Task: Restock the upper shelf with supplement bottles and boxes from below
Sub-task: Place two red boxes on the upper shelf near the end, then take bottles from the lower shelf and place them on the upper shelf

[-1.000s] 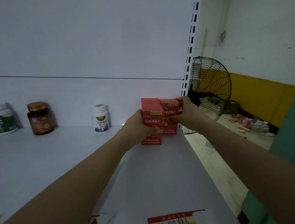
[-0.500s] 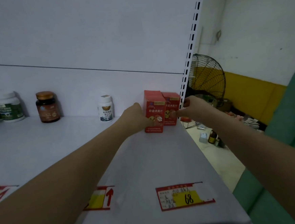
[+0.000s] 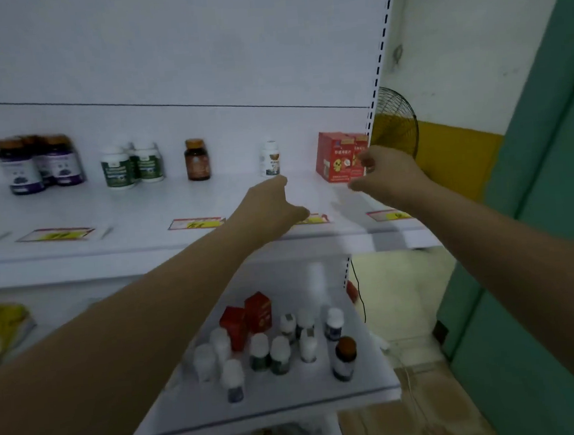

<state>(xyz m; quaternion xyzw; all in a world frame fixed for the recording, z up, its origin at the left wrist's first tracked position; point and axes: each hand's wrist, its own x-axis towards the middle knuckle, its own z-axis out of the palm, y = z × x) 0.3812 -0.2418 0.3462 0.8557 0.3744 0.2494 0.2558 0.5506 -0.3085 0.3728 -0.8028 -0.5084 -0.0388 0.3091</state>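
Left hand (image 3: pixel 271 208) and right hand (image 3: pixel 387 175) hover loose and empty at the upper shelf (image 3: pixel 140 208); the remaining upright bottles (image 3: pixel 259 351) and red boxes (image 3: pixel 257 310) stand well below, almost directly under the nearer left hand.

Dim, cool indoor light; motion blur smears the whole frame, with wide-angle bending at the edges.

No text can be read. Print on the red boxes (image 3: pixel 337 156) and price tags (image 3: pixel 193 223) is blurred.
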